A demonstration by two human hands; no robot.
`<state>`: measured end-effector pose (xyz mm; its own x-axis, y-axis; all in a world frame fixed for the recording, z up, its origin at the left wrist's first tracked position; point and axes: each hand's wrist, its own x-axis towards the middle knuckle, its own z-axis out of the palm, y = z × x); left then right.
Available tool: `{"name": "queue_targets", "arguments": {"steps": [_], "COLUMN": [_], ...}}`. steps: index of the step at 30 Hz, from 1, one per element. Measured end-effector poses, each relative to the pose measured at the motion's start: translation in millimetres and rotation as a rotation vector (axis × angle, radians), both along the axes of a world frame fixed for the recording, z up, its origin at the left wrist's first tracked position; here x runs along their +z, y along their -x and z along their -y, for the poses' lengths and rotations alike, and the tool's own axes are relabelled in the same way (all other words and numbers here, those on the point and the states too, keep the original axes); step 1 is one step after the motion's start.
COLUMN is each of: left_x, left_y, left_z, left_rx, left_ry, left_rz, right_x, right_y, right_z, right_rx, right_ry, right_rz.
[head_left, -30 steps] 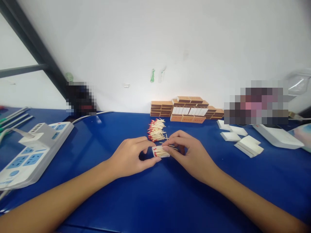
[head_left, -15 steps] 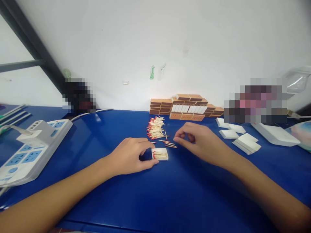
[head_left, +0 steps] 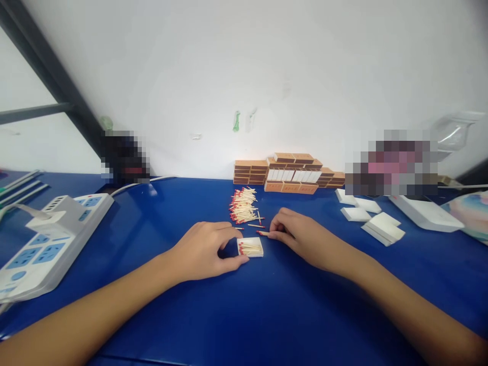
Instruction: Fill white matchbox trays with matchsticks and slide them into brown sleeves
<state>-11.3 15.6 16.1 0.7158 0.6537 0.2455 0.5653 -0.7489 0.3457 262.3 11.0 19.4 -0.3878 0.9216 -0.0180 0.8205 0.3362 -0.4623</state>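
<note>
My left hand [head_left: 208,251] rests on the blue table and grips the left end of a small white matchbox tray [head_left: 261,242] between thumb and fingers. Several red-tipped matches [head_left: 250,249] lie inside the tray, heads to the left. Just right of it, my right hand [head_left: 292,230] is closed in a pinch on matches [head_left: 263,233], whose red heads point left; how many cannot be made out. A loose match [head_left: 256,225] lies a little behind the fingertips. Farther back spreads a heaped pile of matches [head_left: 244,206].
Stacked brown matchboxes [head_left: 292,187] stand against the white wall. White trays [head_left: 383,227] lie at the right, close to a white flat box [head_left: 429,213]. A white power strip [head_left: 49,254] with a plugged-in adapter occupies the left side of the blue table [head_left: 229,315].
My right hand has moved down and slightly left and pinched the loose matches beside the tray. My left hand still holds the tray. The view has shifted slightly.
</note>
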Motion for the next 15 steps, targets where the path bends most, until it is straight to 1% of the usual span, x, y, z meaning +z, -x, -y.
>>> {"name": "queue_targets", "arguments": {"steps": [5,8,12,15], "left_x": [0.2,0.6,0.1,-1.0], "left_y": [0.3,-0.3,-0.5,0.0], "left_z": [0.3,-0.3,-0.7,-0.4], "left_rx": [-0.001,0.0,0.002,-0.006], "left_ry": [0.006,0.003,-0.007,-0.014], "left_rz": [-0.009,-0.011,-0.012,-0.013], "right_x": [2.9,0.8,-3.7,-3.1], "right_y": [1.7,1.1,0.3,0.6], "right_z": [2.4,3.4,2.4,1.5], "right_rx": [0.007,0.027,0.054,0.058], "right_ry": [-0.001,-0.017,-0.077,-0.055], "right_rz": [0.034,0.03,-0.017,-0.005]}}
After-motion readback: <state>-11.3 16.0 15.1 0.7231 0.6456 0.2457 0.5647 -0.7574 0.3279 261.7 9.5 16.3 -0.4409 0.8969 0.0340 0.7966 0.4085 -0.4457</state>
